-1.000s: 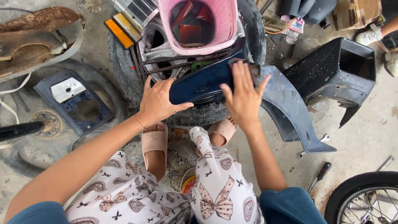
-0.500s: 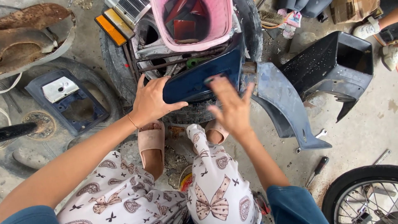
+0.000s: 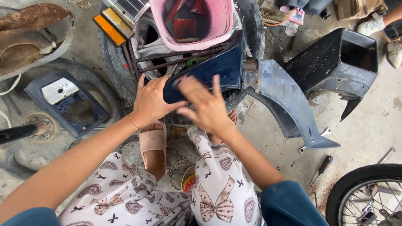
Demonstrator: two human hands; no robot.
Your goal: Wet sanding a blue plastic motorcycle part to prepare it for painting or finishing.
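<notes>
A dark blue glossy motorcycle body panel (image 3: 222, 67) lies across a tyre in front of me, joined to a dusty blue fender piece (image 3: 284, 100) on its right. My left hand (image 3: 151, 100) grips the panel's left end, thumb under its edge. My right hand (image 3: 205, 104) lies flat on the panel's lower left face, fingers spread and blurred with motion. My knees in patterned trousers and a pink sandal (image 3: 153, 142) are below.
A pink basket (image 3: 224, 25) holding red parts sits behind the panel. A black plastic cover (image 3: 339, 62) lies right, a blue panel frame (image 3: 67, 104) left. A spanner (image 3: 314, 140), a screwdriver (image 3: 321, 167) and a wheel (image 3: 368, 196) are at lower right.
My right hand has slid left and down along the blue panel, from its right part to near my left hand. The left hand has kept its hold.
</notes>
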